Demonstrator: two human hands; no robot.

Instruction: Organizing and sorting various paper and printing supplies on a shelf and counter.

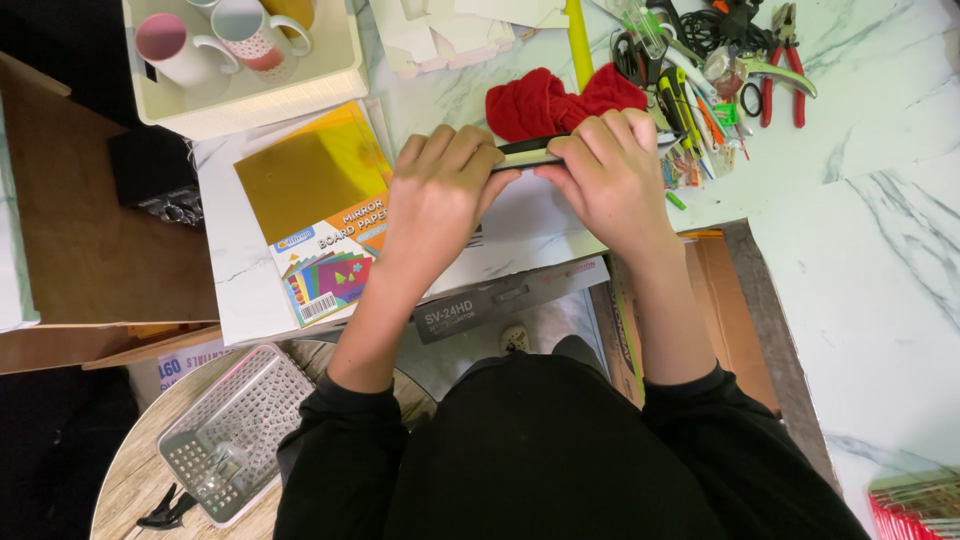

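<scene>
1. A clear plastic organiser tray (235, 432) sits on a round wooden stool nearest the camera.
2. Over the marbled surface (880, 200), the left hand (437, 195) and right hand (610, 180) grip a slim black-and-pale tool (528, 153), fingers curled tight around both ends.
3. Beyond lies a red cloth (545, 100).

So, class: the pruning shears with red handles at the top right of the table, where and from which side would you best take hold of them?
Grip the red-handled pruning shears by the two red handles, coming from the near, bare side of the marble table. The handles point towards the person and lie clear there, while the blade end is buried in the tool pile. Both hands currently hold a dark, flat tool.
</scene>
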